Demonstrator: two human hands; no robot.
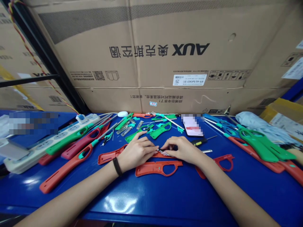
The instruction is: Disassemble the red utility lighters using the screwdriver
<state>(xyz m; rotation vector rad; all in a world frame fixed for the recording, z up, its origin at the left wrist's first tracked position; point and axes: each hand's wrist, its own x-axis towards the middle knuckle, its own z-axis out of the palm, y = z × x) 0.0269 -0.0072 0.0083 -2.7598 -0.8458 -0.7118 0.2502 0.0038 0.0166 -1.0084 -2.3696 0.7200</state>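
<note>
While both forearms reached in from the bottom of the view, the person's left hand (137,152) and right hand (182,149) met over the middle of a blue tabletop (142,195). The right hand's grip was pinched nearly shut, with thumb and forefinger closed on a small metal-and-wire part (163,153), too small to make out in detail. The left hand's grip was curled and almost closed, its fingertips just beside that part; whether it had hold of anything could not be told. Its heel lay over the end of a red plastic lighter shell half (111,155). A second shell half (158,167) lay just below the hands, and a third (223,162) lay beside the right wrist. A black band (117,166) circled the left wrist.

Long red-and-green utility lighters (66,167) fanned out on the left, near a white power strip (47,148), and more lay on the right (258,148). Green plastic shell pieces (159,130) and thin metal tubes (125,129) were scattered beyond the hands. A phone (193,126) with a blurred screen lay near a yellow-and-black screwdriver (198,142). Behind the tabletop stood a large cardboard AUX carton (142,47).
</note>
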